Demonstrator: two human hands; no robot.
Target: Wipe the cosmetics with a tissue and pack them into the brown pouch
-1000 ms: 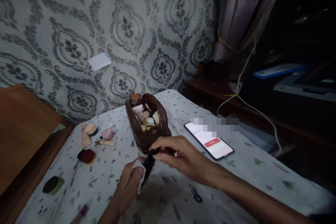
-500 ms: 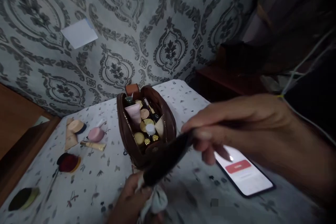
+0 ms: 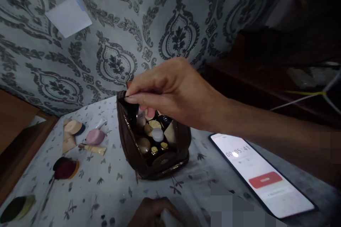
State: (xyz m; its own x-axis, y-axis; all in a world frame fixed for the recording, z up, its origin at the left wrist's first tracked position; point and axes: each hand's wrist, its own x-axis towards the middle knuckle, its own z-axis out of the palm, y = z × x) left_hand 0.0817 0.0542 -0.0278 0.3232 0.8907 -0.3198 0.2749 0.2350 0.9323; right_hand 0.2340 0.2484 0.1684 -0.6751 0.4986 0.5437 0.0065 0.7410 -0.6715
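A brown zippered makeup bag [image 3: 128,152] stands open on the table, packed with tubes, gold-capped containers and a white-lidded jar [image 3: 157,134]. My right hand [image 3: 170,92] reaches across it from the right, thumb and fingertips pinched at the far left corner. Below that pinch, a dark flat long object [image 3: 131,109] stands inside the bag along its left wall; its exact kind I cannot make out. Near the bottom edge, my left hand [image 3: 151,212] is closed around a white cloth [image 3: 170,218], partly cut off by the frame.
Left of the bag lie a pink puff [image 3: 95,137], a beige round compact [image 3: 73,127], a beige tube [image 3: 68,143], a small gold tube [image 3: 93,149], a dark red round item [image 3: 65,168] and a dark green one [image 3: 17,208]. A lit phone [image 3: 266,181] lies at right.
My right hand has carried the dark flat object away from the left hand, leftward and down into the bag. My left hand has dropped lower, still with the cloth.
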